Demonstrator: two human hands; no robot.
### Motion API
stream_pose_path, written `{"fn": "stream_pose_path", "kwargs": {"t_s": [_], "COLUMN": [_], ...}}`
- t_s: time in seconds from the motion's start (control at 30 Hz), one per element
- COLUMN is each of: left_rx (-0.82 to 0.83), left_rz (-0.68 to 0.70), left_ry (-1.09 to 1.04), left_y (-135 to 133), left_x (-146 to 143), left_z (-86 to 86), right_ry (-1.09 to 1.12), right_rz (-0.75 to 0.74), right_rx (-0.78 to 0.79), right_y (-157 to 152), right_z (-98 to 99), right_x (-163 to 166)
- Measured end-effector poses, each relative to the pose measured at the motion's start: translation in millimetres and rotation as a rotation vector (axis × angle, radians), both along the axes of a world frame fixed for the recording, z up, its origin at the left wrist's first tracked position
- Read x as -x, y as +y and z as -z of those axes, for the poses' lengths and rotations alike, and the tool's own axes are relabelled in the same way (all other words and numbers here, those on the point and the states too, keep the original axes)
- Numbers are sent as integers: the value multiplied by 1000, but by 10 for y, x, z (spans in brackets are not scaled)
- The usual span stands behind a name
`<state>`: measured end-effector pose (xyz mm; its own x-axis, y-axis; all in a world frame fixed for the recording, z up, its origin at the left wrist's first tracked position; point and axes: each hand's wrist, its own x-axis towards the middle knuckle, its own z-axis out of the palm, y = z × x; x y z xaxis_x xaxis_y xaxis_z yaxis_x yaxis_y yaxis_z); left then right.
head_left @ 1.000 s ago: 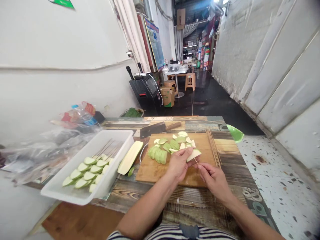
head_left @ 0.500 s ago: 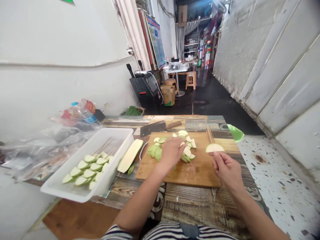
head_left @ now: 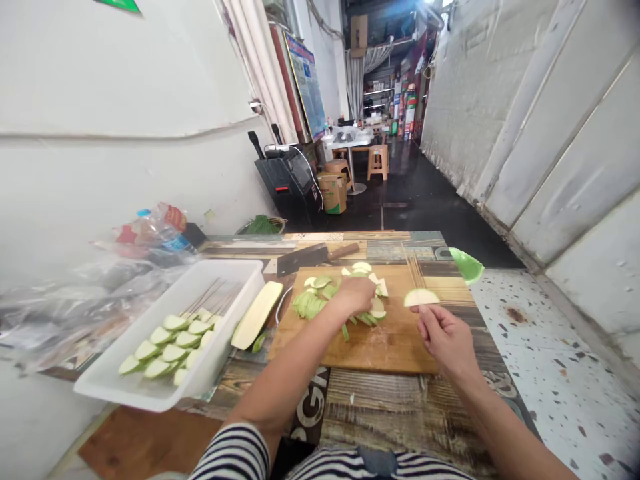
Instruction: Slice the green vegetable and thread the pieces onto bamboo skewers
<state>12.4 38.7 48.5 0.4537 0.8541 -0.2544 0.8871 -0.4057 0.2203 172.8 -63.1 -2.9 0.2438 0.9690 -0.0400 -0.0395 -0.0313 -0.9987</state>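
Note:
My right hand [head_left: 445,338] is closed on a thin skewer with a pale green half-round slice [head_left: 421,297] threaded at its top, held over the right side of the wooden cutting board [head_left: 380,343]. My left hand [head_left: 356,294] reaches down onto the pile of cut green slices [head_left: 320,301] in the middle of the board, its fingers curled over them; whether it has a slice in its grip is hidden.
A white tub [head_left: 170,327] at the left holds finished skewers of slices. A halved long vegetable [head_left: 257,314] leans on the tub. A cleaver [head_left: 313,256] lies behind the board. Bare bamboo skewers [head_left: 416,270] lie at the board's right. A green bowl [head_left: 466,265] sits at the table corner.
A second ago both hands met at the board's front, pushing a slice onto the skewer. My right hand has since lifted the skewered slice to the right; my left hand went back to the pile.

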Motion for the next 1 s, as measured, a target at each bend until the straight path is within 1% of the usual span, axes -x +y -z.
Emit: {"fn": "stream_pose_path", "kwargs": {"t_s": [0.03, 0.07, 0.1, 0.17, 0.23, 0.27, 0.3, 0.37, 0.43, 0.53, 0.73, 0.83, 1.0], "left_rx": [14, 42, 86, 214, 331, 374, 413, 485, 557, 625, 637, 629, 622], "left_rz": [-9, -31, -71, -199, -334, -390, -441, -545, -661, -777, -814, -831, -823], "left_ry": [-81, -212, -394, -846, -1253, -1419, -1556, -1749, -1842, -1891, -1958, -1953, -1941], "left_y": [-19, -42, -66, -107, -124, -123, -117, -97, -84, -97, -173, -193, -200], "left_x": [25, 65, 118, 255, 409, 481, 545, 637, 674, 658, 619, 624, 620], "left_z": [-4, 2, 19, 86, 189, 247, 305, 402, 452, 436, 331, 309, 304], "right_ry": [-5, -11, -21, -62, -122, -156, -192, -269, -336, -374, -382, -391, -376], "right_rz": [0, -5, -20, -79, -174, -229, -280, -356, -388, -388, -403, -414, -416], "right_rx": [2, 2, 3, 5, 3, -3, -15, -44, -63, -45, 14, 26, 38], "right_y": [-10, -26, -48, -112, -189, -226, -258, -301, -311, -293, -287, -290, -277], "right_z": [-16, -37, -62, -109, -129, -123, -105, -42, 33, 112, 91, 80, 115], "right_x": [6, 19, 38, 97, 175, 214, 251, 309, 341, 349, 342, 348, 339]}}
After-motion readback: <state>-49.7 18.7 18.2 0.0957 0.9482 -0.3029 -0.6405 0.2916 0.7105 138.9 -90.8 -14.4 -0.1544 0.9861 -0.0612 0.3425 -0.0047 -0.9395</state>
